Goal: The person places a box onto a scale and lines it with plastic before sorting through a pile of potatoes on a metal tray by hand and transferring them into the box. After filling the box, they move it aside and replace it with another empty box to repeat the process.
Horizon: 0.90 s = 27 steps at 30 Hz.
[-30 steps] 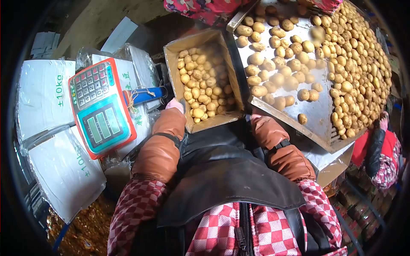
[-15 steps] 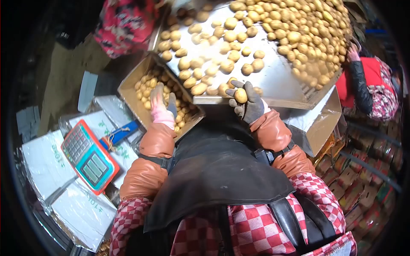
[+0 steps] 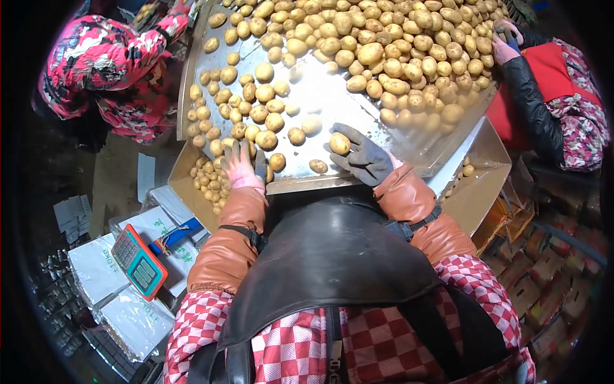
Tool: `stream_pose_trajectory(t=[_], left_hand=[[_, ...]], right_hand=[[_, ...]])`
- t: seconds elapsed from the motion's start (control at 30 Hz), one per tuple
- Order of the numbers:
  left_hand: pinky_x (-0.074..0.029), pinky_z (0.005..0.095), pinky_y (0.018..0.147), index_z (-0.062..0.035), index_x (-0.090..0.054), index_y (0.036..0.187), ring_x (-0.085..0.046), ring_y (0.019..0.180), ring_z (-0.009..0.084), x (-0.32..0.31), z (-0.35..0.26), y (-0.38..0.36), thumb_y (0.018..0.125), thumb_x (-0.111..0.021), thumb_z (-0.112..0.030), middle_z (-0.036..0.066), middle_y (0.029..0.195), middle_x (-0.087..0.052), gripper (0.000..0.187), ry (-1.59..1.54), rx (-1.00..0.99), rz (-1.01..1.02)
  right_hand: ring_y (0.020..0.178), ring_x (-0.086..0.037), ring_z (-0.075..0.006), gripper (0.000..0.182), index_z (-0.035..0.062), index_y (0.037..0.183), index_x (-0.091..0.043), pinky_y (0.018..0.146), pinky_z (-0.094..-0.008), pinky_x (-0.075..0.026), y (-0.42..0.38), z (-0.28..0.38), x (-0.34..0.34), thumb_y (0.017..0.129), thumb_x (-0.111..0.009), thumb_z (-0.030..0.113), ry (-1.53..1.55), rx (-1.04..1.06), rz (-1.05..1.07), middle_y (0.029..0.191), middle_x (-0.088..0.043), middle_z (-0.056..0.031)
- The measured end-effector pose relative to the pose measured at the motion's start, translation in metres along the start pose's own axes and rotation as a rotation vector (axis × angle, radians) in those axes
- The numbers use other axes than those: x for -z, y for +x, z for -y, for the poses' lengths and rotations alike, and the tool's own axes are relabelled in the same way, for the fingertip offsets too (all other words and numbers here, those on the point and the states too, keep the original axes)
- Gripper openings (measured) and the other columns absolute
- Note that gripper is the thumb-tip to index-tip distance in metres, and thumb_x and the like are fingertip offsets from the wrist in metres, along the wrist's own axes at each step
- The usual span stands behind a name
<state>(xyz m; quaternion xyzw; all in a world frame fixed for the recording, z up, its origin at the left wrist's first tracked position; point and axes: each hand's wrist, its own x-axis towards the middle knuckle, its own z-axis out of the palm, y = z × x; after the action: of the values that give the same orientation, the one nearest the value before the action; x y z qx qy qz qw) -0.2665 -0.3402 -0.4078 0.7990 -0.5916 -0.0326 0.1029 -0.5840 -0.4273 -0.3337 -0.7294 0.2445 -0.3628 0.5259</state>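
My left hand [image 3: 243, 169], in a pale-and-grey work glove, reaches over the front left edge of the metal sorting table [image 3: 339, 175]. Its fingers are outstretched against the potatoes [image 3: 258, 114] gathered there, closing on none. To the right, my right hand [image 3: 366, 159] wears a dark grey glove and holds one potato [image 3: 339, 143] at its fingers, just above the tabletop. A single small potato [image 3: 318, 166] lies between the two hands near the front edge. Below my left hand, a cardboard box [image 3: 185, 168] contains many potatoes, partly hidden by my arm.
A large potato heap [image 3: 409, 57] covers the table's far right. Another cardboard box [image 3: 476, 205] stands at right. Co-workers in a pink patterned jacket [image 3: 105, 64] and a red vest [image 3: 550, 77] flank the table. A scale display [image 3: 139, 264] sits by wrapped white boxes [image 3: 137, 320].
My left hand has gone from over the box to the potatoes at the table edge. My right hand still has a potato and is farther over the table. The view has shifted.
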Motion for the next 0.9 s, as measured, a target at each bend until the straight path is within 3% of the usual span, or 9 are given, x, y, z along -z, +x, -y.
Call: stream_pose_trajectory(t=[0.07, 0.1, 0.47, 0.6, 0.7, 0.77, 0.8, 0.87, 0.9], left_hand=[[-0.016, 0.0548, 0.117, -0.0134, -0.044, 0.143, -0.029, 0.142, 0.0373, -0.002, -0.003, 0.0, 0.09, -0.063, -0.03, 0.017, 0.147, -0.04, 0.058, 0.028, 0.031, 0.004], [-0.017, 0.0539, 0.117, -0.0137, -0.043, 0.143, -0.029, 0.142, 0.037, -0.007, -0.001, 0.0, 0.089, -0.063, -0.028, 0.017, 0.148, -0.039, 0.06, 0.04, 0.033, -0.021], [-0.025, 0.0539, 0.113, -0.0112, -0.05, 0.138, -0.036, 0.136, 0.0406, -0.001, -0.008, 0.002, 0.09, -0.065, -0.025, 0.02, 0.144, -0.045, 0.052, 0.053, -0.015, -0.054], [-0.023, 0.0548, 0.115, -0.011, -0.045, 0.142, -0.034, 0.139, 0.0407, 0.005, -0.015, 0.005, 0.09, -0.065, -0.027, 0.021, 0.147, -0.041, 0.058, 0.099, -0.035, 0.022], [-0.02, 0.0554, 0.117, -0.0151, -0.041, 0.147, -0.023, 0.145, 0.0443, -0.023, -0.015, 0.011, 0.089, -0.066, -0.034, 0.025, 0.154, -0.031, 0.066, -0.178, -0.042, 0.031], [-0.009, 0.0608, 0.118, -0.0192, -0.036, 0.151, -0.016, 0.147, 0.0468, 0.002, -0.078, 0.019, 0.087, -0.065, -0.048, 0.024, 0.158, -0.025, 0.077, -0.13, 0.015, 0.296], [-0.012, 0.0607, 0.118, -0.0192, -0.036, 0.151, -0.016, 0.147, 0.0461, 0.035, -0.122, 0.026, 0.085, -0.065, -0.053, 0.024, 0.157, -0.026, 0.079, 0.126, -0.031, 0.448], [-0.016, 0.0666, 0.114, -0.0187, -0.036, 0.15, -0.018, 0.147, 0.0437, 0.007, -0.119, 0.03, 0.083, -0.071, -0.04, 0.021, 0.156, -0.029, 0.078, -0.29, -0.253, 0.709], [-0.019, 0.0613, 0.117, -0.0187, -0.038, 0.149, -0.02, 0.147, 0.041, 0.025, -0.137, 0.027, 0.084, -0.069, -0.037, 0.021, 0.154, -0.034, 0.074, -0.114, -0.465, 0.774]], right_hand=[[0.119, -0.058, -0.0205, 0.067, 0.0076, 0.148, -0.039, 0.095, -0.0276, -0.051, 0.0, 0.003, 0.013, 0.087, -0.064, -0.006, 0.954, -0.659, -0.155, 0.135, -0.054, -0.0156], [0.106, -0.062, -0.0145, 0.068, 0.0121, 0.148, -0.041, 0.087, -0.0258, -0.053, 0.0, 0.007, 0.025, 0.087, -0.068, 0.0, 1.028, -0.724, -0.123, 0.131, -0.057, -0.0126], [0.072, -0.062, -0.0086, 0.054, 0.0088, 0.135, -0.055, 0.065, -0.0228, -0.054, -0.012, 0.01, 0.058, 0.085, -0.073, 0.009, 0.625, -0.806, -0.144, 0.1, -0.068, -0.0078], [0.071, -0.061, -0.0084, 0.049, 0.0112, 0.13, -0.061, 0.053, -0.0202, -0.044, -0.016, 0.006, 0.06, 0.083, -0.075, 0.011, 0.816, -0.806, -0.263, 0.101, -0.067, -0.0056], [0.062, -0.06, -0.0112, 0.037, 0.0022, 0.125, -0.058, 0.054, -0.0277, -0.055, -0.012, 0.001, 0.059, 0.089, -0.064, 0.007, 0.76, -0.853, -0.312, 0.09, -0.067, -0.012], [0.062, -0.06, -0.0111, 0.035, 0.0023, 0.125, -0.058, 0.053, -0.0277, -0.054, -0.014, -0.006, 0.054, 0.091, -0.061, 0.006, 0.793, -0.811, -0.343, 0.091, -0.067, -0.0128], [0.062, -0.06, -0.011, 0.034, 0.0024, 0.125, -0.058, 0.052, -0.0275, -0.054, -0.013, -0.004, 0.052, 0.091, -0.061, 0.007, 0.779, -0.807, -0.365, 0.091, -0.067, -0.0128], [0.063, -0.058, -0.0108, 0.024, 0.0065, 0.113, -0.061, 0.055, -0.0225, -0.049, -0.02, -0.022, 0.047, 0.09, -0.066, 0.007, 0.891, -0.759, -0.426, 0.092, -0.068, -0.0138], [0.062, -0.058, -0.0109, 0.021, 0.0069, 0.111, -0.06, 0.056, -0.0226, -0.049, -0.021, -0.029, 0.046, 0.09, -0.065, 0.008, 0.89, -0.727, -0.439, 0.092, -0.068, -0.0145]])
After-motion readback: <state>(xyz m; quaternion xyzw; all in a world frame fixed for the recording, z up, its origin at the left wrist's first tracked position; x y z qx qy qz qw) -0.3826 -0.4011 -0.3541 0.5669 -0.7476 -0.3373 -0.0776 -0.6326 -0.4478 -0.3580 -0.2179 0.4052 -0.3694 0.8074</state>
